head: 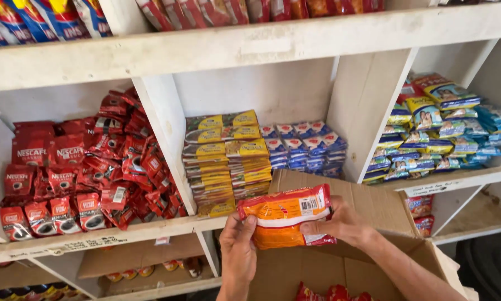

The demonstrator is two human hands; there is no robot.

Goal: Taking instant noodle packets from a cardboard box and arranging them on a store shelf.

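Two hands [288, 234] round orange packets [286, 216]

I hold an orange snack packet [286, 216] in both hands above an open cardboard box [373, 206]. My left hand [238, 245] grips its lower left edge, thumb on the front; my right hand [342, 223] pinches its right side, beside the barcode. More red and orange packets [331, 292] lie inside the box. Behind, white wooden shelves [167, 134] carry red coffee sachets [83, 173], a stack of yellow-green packets [225, 161] and blue packets [306, 146].
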